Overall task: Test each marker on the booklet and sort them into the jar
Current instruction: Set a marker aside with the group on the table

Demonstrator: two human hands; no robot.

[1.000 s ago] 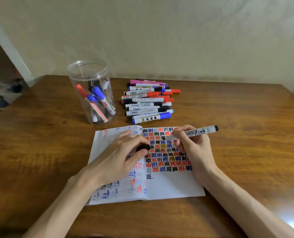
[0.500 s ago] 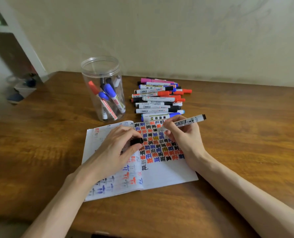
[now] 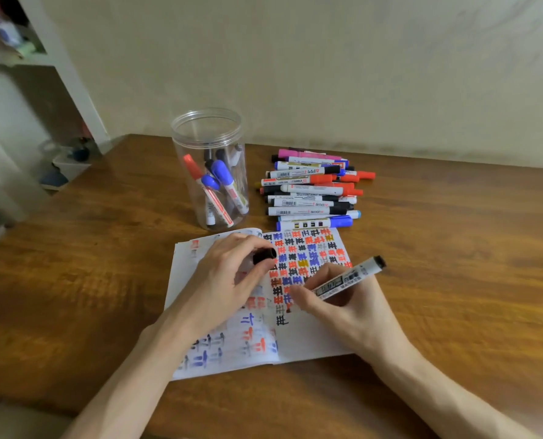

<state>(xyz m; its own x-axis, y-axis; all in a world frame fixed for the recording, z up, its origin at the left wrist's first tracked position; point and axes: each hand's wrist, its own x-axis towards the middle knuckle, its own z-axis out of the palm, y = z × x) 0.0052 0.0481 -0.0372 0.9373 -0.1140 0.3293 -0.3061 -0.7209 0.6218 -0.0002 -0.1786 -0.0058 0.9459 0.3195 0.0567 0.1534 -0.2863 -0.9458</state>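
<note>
An open booklet lies on the wooden table, its pages full of red, blue and black marks. My right hand grips a white marker with a black end, tip down on the right page beside the lowest marks. My left hand rests on the left page and pinches the black cap. A clear plastic jar stands behind the booklet and holds several markers, red and blue caps up. To the jar's right lies a pile of markers.
The wall runs close behind the table's far edge. A white shelf unit stands at the far left, past the table's left corner. Bare wood spreads right of the booklet.
My right hand has brought the marker down from the top of the right page to its lower marks. The left hand keeps holding the cap on the left page. The view shifted.
</note>
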